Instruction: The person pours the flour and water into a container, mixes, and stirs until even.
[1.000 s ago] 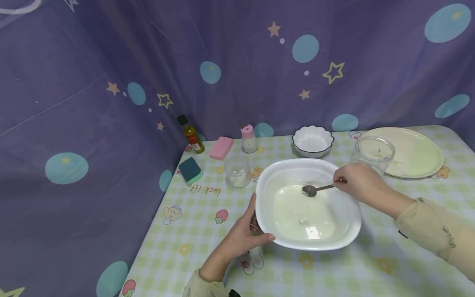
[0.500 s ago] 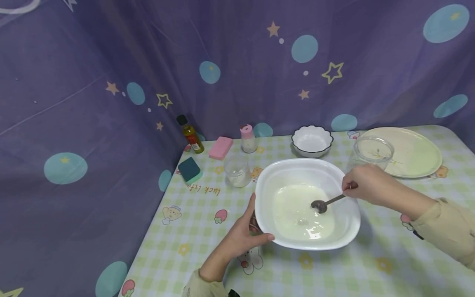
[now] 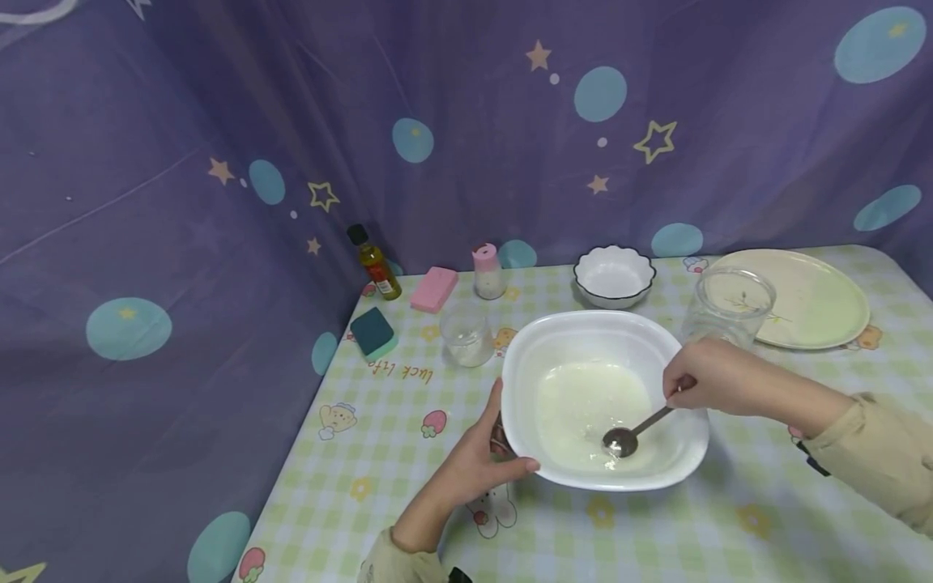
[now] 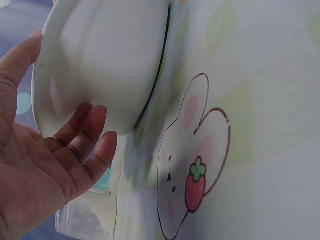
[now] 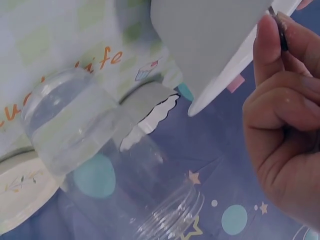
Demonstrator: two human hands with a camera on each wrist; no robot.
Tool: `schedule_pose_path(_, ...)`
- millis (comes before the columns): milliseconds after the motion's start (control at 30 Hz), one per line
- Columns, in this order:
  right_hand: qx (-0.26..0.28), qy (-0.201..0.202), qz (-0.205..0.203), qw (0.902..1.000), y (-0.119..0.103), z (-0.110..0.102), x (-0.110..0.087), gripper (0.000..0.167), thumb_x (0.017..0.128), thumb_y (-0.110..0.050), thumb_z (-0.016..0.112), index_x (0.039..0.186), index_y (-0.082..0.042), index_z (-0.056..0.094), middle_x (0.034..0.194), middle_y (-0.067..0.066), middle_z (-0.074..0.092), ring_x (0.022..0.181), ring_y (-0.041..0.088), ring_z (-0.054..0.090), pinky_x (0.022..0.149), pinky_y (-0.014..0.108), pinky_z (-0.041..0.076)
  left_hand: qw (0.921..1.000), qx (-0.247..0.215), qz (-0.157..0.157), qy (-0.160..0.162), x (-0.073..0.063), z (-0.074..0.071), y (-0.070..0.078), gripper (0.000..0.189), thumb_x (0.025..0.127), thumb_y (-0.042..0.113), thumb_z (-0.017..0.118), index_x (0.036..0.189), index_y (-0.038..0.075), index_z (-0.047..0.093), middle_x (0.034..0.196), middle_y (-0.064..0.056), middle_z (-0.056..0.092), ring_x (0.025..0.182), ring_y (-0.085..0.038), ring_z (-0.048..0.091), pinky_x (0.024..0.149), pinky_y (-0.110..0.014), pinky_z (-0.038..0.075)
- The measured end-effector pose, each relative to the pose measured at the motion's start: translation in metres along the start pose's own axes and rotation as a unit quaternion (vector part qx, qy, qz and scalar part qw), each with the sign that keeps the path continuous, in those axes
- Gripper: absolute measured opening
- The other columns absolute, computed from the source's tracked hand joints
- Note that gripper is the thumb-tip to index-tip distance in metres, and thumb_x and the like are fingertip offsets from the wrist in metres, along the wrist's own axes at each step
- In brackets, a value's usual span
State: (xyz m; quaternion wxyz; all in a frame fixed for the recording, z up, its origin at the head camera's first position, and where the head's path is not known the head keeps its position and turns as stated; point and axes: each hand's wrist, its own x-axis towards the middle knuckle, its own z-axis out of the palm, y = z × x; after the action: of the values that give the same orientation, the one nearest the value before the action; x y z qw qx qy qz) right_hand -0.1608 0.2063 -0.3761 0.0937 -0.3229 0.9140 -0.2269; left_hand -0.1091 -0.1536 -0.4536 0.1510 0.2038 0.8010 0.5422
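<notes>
A white basin (image 3: 521, 356) stands on the table with a pale, milky liquid (image 3: 576, 405) in it. My left hand (image 3: 474, 461) holds its left side, thumb at the rim and fingers against the outer wall, as the left wrist view shows (image 4: 55, 165). Over the basin's right rim, my right hand (image 3: 717, 376) pinches the handle of a metal spoon (image 3: 621, 442). The spoon's bowl is at the liquid near the basin's front; how deep it dips I cannot tell. In the right wrist view, thumb and forefinger meet on the dark handle end (image 5: 281, 35).
Behind my right hand stands a clear jar (image 3: 732, 300), near an oval plate (image 3: 824, 304). A scalloped bowl (image 3: 615, 275), a pink-topped shaker (image 3: 488, 274), a clear cup (image 3: 466, 336), a pink sponge (image 3: 435, 290), a green sponge (image 3: 373, 334) and an oil bottle (image 3: 377, 267) stand farther back.
The spoon has swept from the back of the liquid toward the front, with my right hand shifting slightly right and nearer. My left hand and the basin have stayed put.
</notes>
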Motion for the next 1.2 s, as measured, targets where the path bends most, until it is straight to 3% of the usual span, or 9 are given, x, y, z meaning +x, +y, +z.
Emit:
schedule_pose_path(200, 0.007, 0.003, -0.044, 0.9990, -0.003, 0.008, 0.006, 0.021, 0.079, -0.010, 0.078, 0.068, -0.026, 0.069, 0.060, -0.022, 0.049, 0.057, -0.003, 0.041, 0.054, 0.022, 0.037, 1.0000, -0.001, -0.004, -0.005, -0.004, -0.002, 0.027, 0.111, 0.085, 0.018, 0.077, 0.157, 0.016, -0.007, 0.103, -0.012, 0.063, 0.090, -0.023, 0.062, 0.083, -0.040, 0.054)
schedule_pose_path(267, 0.008, 0.005, -0.051, 0.9986, -0.005, 0.011, 0.009, 0.020, 0.079, -0.011, 0.079, 0.069, -0.025, 0.069, 0.061, -0.023, 0.050, 0.057, -0.004, 0.041, 0.055, 0.022, 0.037, 1.0000, -0.002, -0.005, -0.006, -0.004, -0.002, 0.029, 0.111, 0.085, 0.016, 0.077, 0.156, 0.012, -0.008, 0.102, -0.014, 0.063, 0.090, -0.024, 0.061, 0.083, -0.041, 0.054)
schedule_pose_path(467, 0.018, 0.026, -0.075, 0.9967, -0.013, 0.021, 0.018, 0.017, 0.080, -0.010, 0.078, 0.071, -0.023, 0.071, 0.065, -0.023, 0.057, 0.059, -0.005, 0.047, 0.056, 0.022, 0.043, 1.0000, 0.000, -0.005, 0.001, 0.001, 0.000, 0.002, 0.113, 0.084, 0.021, 0.079, 0.156, 0.027, -0.008, 0.103, -0.006, 0.063, 0.091, -0.022, 0.061, 0.082, -0.038, 0.054)
schedule_pose_path(667, 0.022, 0.053, -0.096, 0.9937, -0.020, 0.032, 0.026, 0.018, 0.080, -0.008, 0.077, 0.071, -0.021, 0.071, 0.067, -0.022, 0.059, 0.061, -0.006, 0.049, 0.058, 0.022, 0.045, 0.9999, 0.010, 0.004, 0.005, 0.001, 0.000, 0.000, 0.113, 0.083, 0.027, 0.080, 0.155, 0.034, -0.007, 0.101, -0.002, 0.062, 0.090, -0.019, 0.061, 0.081, -0.037, 0.054)
schedule_pose_path(867, 0.007, 0.094, -0.079, 0.9924, -0.024, 0.040, 0.035, 0.019, 0.079, -0.005, 0.075, 0.070, -0.021, 0.071, 0.065, -0.022, 0.059, 0.060, -0.006, 0.049, 0.059, 0.024, 0.045, 0.9999, 0.012, -0.001, 0.004, 0.000, 0.000, 0.002, 0.112, 0.084, 0.028, 0.079, 0.154, 0.037, -0.008, 0.100, -0.001, 0.062, 0.090, -0.019, 0.061, 0.080, -0.035, 0.054)
schedule_pose_path(1200, -0.021, 0.167, -0.003, 0.9858, -0.024, 0.046, 0.047, 0.018, 0.078, -0.005, 0.073, 0.069, -0.019, 0.070, 0.064, -0.016, 0.060, 0.060, 0.002, 0.050, 0.059, 0.029, 0.045, 0.9999, 0.012, -0.006, 0.006, -0.001, 0.000, 0.001, 0.112, 0.084, 0.028, 0.079, 0.155, 0.037, -0.007, 0.099, -0.001, 0.062, 0.089, -0.020, 0.061, 0.080, -0.034, 0.054)
